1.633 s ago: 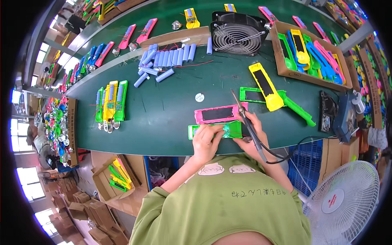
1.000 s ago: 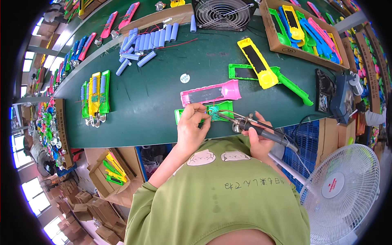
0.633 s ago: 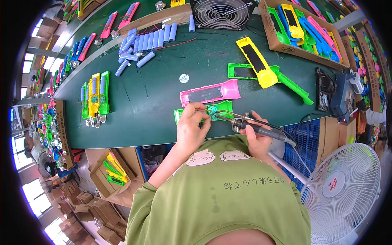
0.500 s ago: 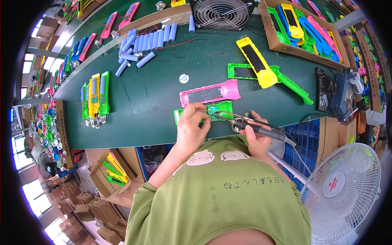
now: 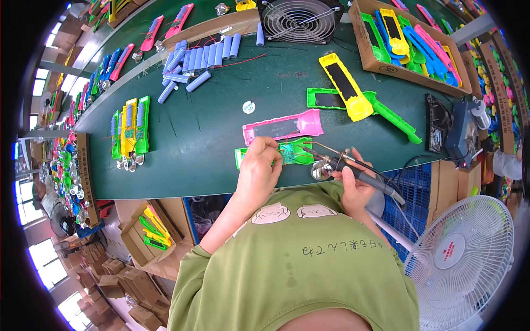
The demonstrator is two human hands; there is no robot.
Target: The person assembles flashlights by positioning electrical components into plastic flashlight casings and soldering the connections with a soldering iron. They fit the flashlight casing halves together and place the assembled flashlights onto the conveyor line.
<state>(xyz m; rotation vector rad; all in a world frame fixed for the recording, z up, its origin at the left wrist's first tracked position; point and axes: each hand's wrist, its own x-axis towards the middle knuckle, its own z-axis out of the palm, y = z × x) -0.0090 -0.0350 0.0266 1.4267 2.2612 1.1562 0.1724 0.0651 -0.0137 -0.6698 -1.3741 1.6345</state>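
A green plastic flashlight-shaped casing half [image 5: 301,156] lies at the table's near edge with a green circuit board [image 5: 288,153] and thin wires in it. My left hand [image 5: 259,168] is over its left part, thumb and fingertips pinched together; what they hold is hidden. In my right hand [image 5: 356,187] is a soldering iron [image 5: 361,175] with a thin metal solder-feed tube beside its tip. The tip points left, just off the board's right side. A shiny round reflector [image 5: 321,171] sits by the casing's right end. Beyond the casing lies a pink casing half [image 5: 282,127].
Yellow [image 5: 346,88] and green casing halves lie crossed at right, near a carton of casings [image 5: 411,74] and a soldering station [image 5: 462,129]. Blue cylindrical cells [image 5: 201,58] are piled at the back beside a black fan [image 5: 298,21]. Filled casings [image 5: 128,129] stand left.
The soldering iron in my right hand has drawn back to the right from the board, uncovering more of it and the reflector. My left hand stays almost in place.
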